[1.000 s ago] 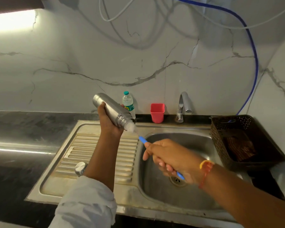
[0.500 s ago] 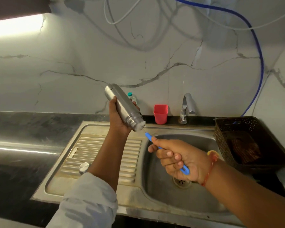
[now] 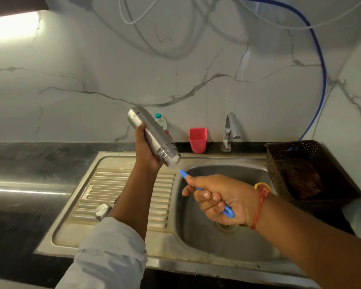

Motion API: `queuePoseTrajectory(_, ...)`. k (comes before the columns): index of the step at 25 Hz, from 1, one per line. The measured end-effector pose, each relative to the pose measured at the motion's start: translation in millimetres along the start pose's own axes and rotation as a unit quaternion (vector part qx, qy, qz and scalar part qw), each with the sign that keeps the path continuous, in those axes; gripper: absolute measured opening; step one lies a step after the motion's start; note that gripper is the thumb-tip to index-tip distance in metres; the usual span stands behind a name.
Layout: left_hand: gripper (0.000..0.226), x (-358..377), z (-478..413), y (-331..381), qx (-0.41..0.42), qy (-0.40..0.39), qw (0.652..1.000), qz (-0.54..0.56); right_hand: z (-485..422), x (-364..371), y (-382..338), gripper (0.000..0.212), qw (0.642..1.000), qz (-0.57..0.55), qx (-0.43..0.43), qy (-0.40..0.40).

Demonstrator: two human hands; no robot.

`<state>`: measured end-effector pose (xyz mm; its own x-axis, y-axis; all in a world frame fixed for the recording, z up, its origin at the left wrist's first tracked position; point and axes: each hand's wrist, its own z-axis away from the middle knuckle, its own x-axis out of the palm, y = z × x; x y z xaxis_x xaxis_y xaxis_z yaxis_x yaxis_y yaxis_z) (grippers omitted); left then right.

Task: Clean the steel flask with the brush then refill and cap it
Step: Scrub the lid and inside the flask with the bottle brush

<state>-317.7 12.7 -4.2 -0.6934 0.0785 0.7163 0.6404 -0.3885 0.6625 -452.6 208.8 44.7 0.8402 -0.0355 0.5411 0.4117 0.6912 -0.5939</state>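
There are two hands, the left hand (image 3: 147, 149) and the right hand (image 3: 227, 195), one steel flask (image 3: 152, 135), one brush (image 3: 227, 211) and one round steel cap (image 3: 102, 211). Beyond these there is one sink (image 3: 196, 236), one tap (image 3: 229, 130), one red cup (image 3: 198, 140), one plastic bottle (image 3: 161, 120), one dark basket (image 3: 279, 163), one blue hose (image 3: 322, 80) and one thread bracelet (image 3: 261, 197). The white cables (image 3: 133, 19) overlap too much to count.

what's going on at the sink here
A person is scrubbing out a flask over a steel sink. The left hand grips the steel flask, tilted with its open mouth down toward the basin. The right hand holds the blue-handled brush, whose head is pushed into the flask's mouth. The cap lies on the drainboard beside the left forearm. No water is visibly running from the tap, so refilling and capping are not yet done.
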Motion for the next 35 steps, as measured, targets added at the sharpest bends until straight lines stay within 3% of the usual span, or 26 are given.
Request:
queuePoseTrajectory(3, 0.070, -3, 3, -12, -0.006, -0.001, 1.000, -0.024, 0, 2, 1, 0.034, 1.000, 0.017, -0.004, 0.018)
queuePoseTrajectory(7, 0.077, -14, -3, -4, 0.000, 0.037, 0.998, 0.055, 5, 9, 6, 0.039, 0.991, 0.121, -0.033, 0.055)
queuePoseTrajectory(10, 0.077, -12, 7, -26, -0.033, 0.007, 0.997, 0.073, 3, 15, 3, 0.037, 0.992, 0.101, -0.043, 0.060)
queuePoseTrajectory(14, 0.068, -6, 9, -21, -0.016, -0.011, 0.989, 0.145, 13, 21, 8, 0.038, 0.992, 0.116, -0.039, 0.042)
queuePoseTrajectory(18, 0.071, 2, 15, -33, -0.043, -0.043, 0.985, 0.159, 9, 19, -7, 0.041, 0.975, 0.183, -0.079, 0.101)
queuePoseTrajectory(21, 0.072, -7, 10, -33, -0.057, -0.022, 0.995, 0.085, 8, 18, -7, 0.043, 0.889, 0.391, -0.123, 0.205)
queuePoseTrajectory(22, 0.065, -9, 9, -31, -0.058, -0.005, 0.997, 0.048, 8, 14, -7, 0.041, 0.833, 0.479, -0.140, 0.241)
queuePoseTrajectory(25, 0.064, 0, 8, -34, -0.086, 0.053, 0.995, 0.021, 1, -1, -4, 0.032, 0.580, 0.718, -0.193, 0.332)
queuePoseTrajectory(26, 0.071, 4, 9, -36, -0.098, 0.065, 0.992, 0.049, -1, -1, -3, 0.029, 0.531, 0.745, -0.211, 0.344)
queuePoseTrajectory(29, 0.078, 9, 12, -40, -0.121, 0.093, 0.984, 0.089, -10, -2, 2, 0.028, 0.482, 0.773, -0.217, 0.351)
queuePoseTrajectory(30, 0.077, 8, 12, -40, -0.119, 0.101, 0.984, 0.091, -15, -1, 1, 0.028, 0.508, 0.759, -0.215, 0.346)
queuePoseTrajectory(31, 0.076, 6, 10, -40, -0.114, 0.108, 0.983, 0.091, -18, -1, -1, 0.027, 0.579, 0.719, -0.199, 0.328)
queuePoseTrajectory(33, 0.076, 2, 6, -35, -0.094, 0.110, 0.985, 0.096, -20, -1, -11, 0.022, 0.789, 0.552, -0.130, 0.237)
queuePoseTrajectory(34, 0.078, 0, 4, -30, -0.080, 0.102, 0.986, 0.102, -16, 3, -17, 0.019, 0.865, 0.456, -0.091, 0.188)
queuePoseTrajectory(35, 0.080, -3, 1, -23, -0.068, 0.094, 0.988, 0.106, -11, 6, -21, 0.020, 0.902, 0.398, -0.065, 0.156)
